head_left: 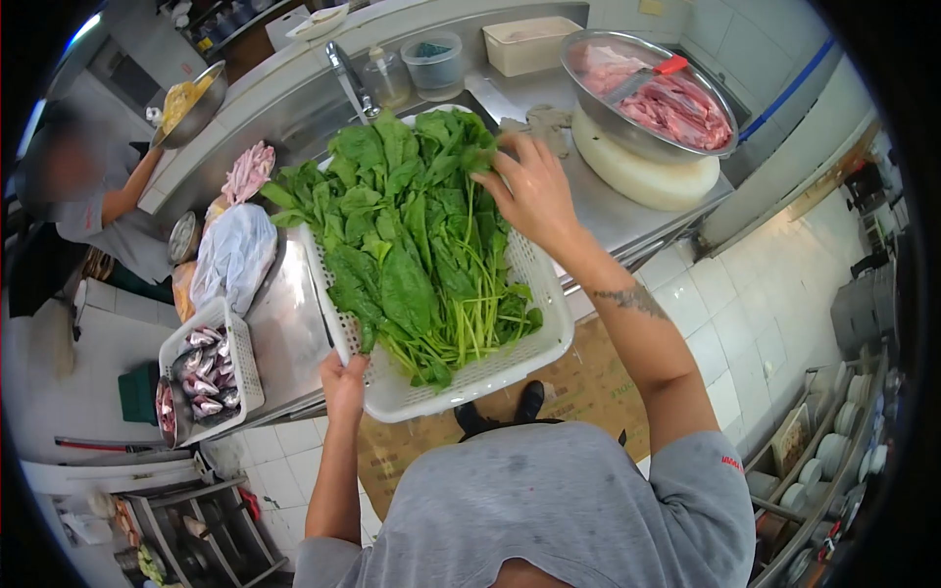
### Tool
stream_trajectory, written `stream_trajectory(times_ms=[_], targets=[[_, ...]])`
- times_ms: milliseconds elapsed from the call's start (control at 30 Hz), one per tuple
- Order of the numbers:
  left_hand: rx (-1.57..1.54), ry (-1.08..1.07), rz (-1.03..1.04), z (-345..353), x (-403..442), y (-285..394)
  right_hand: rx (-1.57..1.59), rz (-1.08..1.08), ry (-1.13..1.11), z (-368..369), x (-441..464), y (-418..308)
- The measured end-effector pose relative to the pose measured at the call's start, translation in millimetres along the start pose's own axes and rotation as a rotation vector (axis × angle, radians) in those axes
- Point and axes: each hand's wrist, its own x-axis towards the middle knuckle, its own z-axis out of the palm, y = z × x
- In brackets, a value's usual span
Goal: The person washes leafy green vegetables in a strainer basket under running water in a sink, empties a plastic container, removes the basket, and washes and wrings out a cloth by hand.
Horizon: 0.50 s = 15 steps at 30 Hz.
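A white perforated plastic basket (545, 338) is heaped with leafy greens (392, 230), their pale stems pointing towards me. My left hand (343, 385) is closed around the basket's near left corner. At the far right side of the heap, my right hand (532, 188) pinches a green leaf between thumb and fingers. The basket is held over the front edge of the steel counter (294, 323), tilted towards me. Whether its far end rests on the sink rim cannot be seen under the leaves.
Behind the basket are a faucet (351, 83) and a plastic tub (431, 67). Raw meat (676, 108) fills a steel bowl at right. Fish (208, 372) lie in a smaller basket at left, near a plastic bag (235, 257). Another person (98, 206) holds a bowl (201, 103).
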Motion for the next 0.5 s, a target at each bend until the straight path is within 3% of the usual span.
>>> stream_trajectory(times_ms=[67, 200, 333, 400, 500], targets=[[0.018, -0.044, -0.019, 11.2, 0.6, 9.5, -0.053, 0.001, -0.121, -9.9, 19.4, -0.9], [-0.019, -0.106, 0.028, 37.4, 5.5, 23.5, 0.201, 0.283, -0.096, -19.3, 36.8, 19.0], [0.034, -0.238, 0.032, 53.7, 18.0, 24.2, 0.447, 0.355, 0.164, -29.4, 2.5, 69.9], [0.019, -0.286, 0.042, 61.5, 25.9, 19.8, 0.420, 0.593, 0.191, -35.4, -44.3, 100.4], [0.002, -0.310, 0.121, 71.5, 37.3, 10.9, 0.776, 1.071, 0.018, -62.6, -98.7, 65.5]])
